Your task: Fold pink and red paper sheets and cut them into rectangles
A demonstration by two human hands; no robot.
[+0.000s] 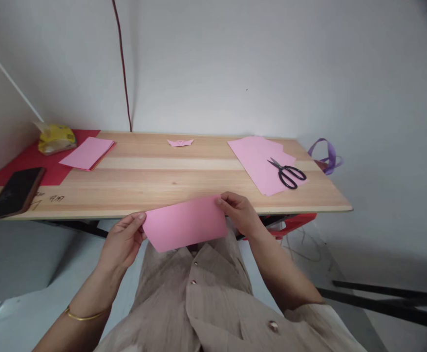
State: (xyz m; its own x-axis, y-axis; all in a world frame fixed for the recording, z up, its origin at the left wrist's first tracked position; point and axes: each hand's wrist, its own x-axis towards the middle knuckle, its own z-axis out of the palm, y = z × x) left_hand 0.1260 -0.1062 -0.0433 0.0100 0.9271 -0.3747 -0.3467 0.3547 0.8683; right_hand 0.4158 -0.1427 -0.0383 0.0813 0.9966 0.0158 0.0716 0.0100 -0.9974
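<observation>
A rectangular sheet of pink paper [186, 224] is held up in front of my body, at the near edge of the table. My left hand [125, 234] pinches its upper left corner between thumb and fingers. At the upper right corner my right hand [237, 210] grips it the same way. The sheet looks flat and slightly tilted, its right end higher. Beyond it, a small folded pink paper piece [180, 143] lies near the back of the table.
On the wooden table [155, 188], black-handled scissors [288, 175] lie on pink sheets [252, 156] at the right. At the left are a stack of coloured paper [88, 152], a red sheet [54, 171], a yellow tissue pack [56, 139] and a dark phone [15, 191]. Purple ribbon [331, 155] hangs beyond the right edge.
</observation>
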